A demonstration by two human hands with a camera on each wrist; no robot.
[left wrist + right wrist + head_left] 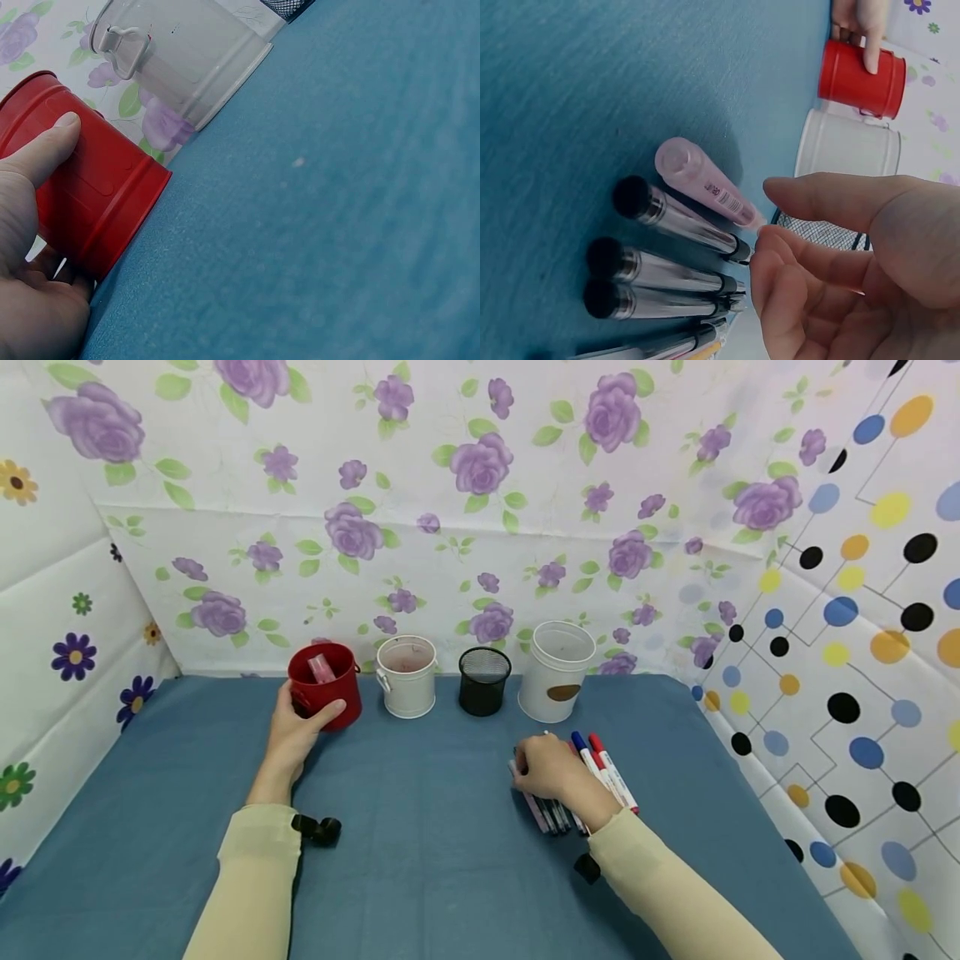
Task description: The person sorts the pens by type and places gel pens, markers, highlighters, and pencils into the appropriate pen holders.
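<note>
My left hand (pixel 292 735) grips a small red bucket (pixel 341 697), thumb on its near side and fingers around the outside. A pink translucent object (pixel 321 668) leans inside the bucket. In the left wrist view the bucket's base (pixel 127 225) is close against the cloth. My right hand (pixel 551 767) hovers at a row of pens, thumb and forefinger apart. Nearest its fingertips lies a pink highlighter-like pen (pixel 705 180), its far end beside the forefinger. Several silver pens with black ends (pixel 660 270) lie alongside. Red- and blue-capped white markers (pixel 611 768) lie right of the hand.
Along the back stand a white bucket (pixel 408 685), a black mesh pen cup (pixel 483 693) and a taller white bucket (pixel 540 693) with a brown oval. Blue cloth (pixel 420 860) covers the table. Flowered and dotted sheets (pixel 480 527) enclose its back and sides.
</note>
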